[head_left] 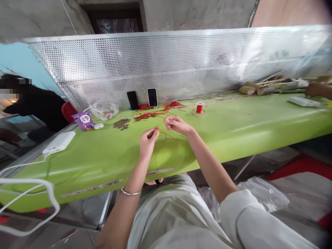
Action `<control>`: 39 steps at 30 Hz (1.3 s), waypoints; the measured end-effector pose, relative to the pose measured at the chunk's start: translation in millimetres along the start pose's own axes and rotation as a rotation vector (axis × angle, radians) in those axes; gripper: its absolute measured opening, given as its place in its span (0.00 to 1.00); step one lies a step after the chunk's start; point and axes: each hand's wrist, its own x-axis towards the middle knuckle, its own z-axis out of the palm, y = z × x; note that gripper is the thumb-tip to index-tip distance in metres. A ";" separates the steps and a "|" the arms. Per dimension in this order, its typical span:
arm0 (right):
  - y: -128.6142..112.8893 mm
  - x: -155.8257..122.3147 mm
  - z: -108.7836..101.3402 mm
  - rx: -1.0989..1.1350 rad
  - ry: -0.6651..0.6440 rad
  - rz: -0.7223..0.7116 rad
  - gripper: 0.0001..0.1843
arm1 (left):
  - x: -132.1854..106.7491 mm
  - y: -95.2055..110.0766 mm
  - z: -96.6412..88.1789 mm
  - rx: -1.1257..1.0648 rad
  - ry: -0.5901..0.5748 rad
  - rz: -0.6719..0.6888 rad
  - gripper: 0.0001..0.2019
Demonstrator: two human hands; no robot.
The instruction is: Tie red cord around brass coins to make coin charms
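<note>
My left hand [147, 142] is closed above the green table, pinching a small brown coin-like piece with a knotted red cord [156, 128] at its top. Loose ends of that cord trail to the right below my right hand. My right hand [177, 124], a little higher and to the right, has its fingers curled in a pinch, and a thin bit of red cord shows at its fingertips. Beyond my hands lie bundles of red cords [146, 116]. A heap of brown coin-like discs [121, 123] sits left of them. A spool of red cord [199, 108] stands upright to the right.
Two phones, one black [133, 100] and one white-edged [152, 97], lean against a perforated metal screen [171, 65]. Leftward are a plastic bag [105, 110], purple packet [84, 121] and white power bank [59, 142]. Bamboo pieces [247, 89] and another person's hand [318, 90] are far right.
</note>
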 end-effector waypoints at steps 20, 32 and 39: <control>14.0 9.5 3.5 -0.645 -0.030 0.004 0.14 | 7.6 4.5 1.0 -0.063 0.063 -0.193 0.19; 10.6 7.9 5.6 -0.754 -0.087 -0.011 0.11 | 11.4 0.2 0.5 -0.047 0.113 -0.197 0.20; 11.0 7.3 6.7 -0.944 0.266 -0.179 0.09 | 7.5 0.5 2.1 0.043 0.079 -0.164 0.14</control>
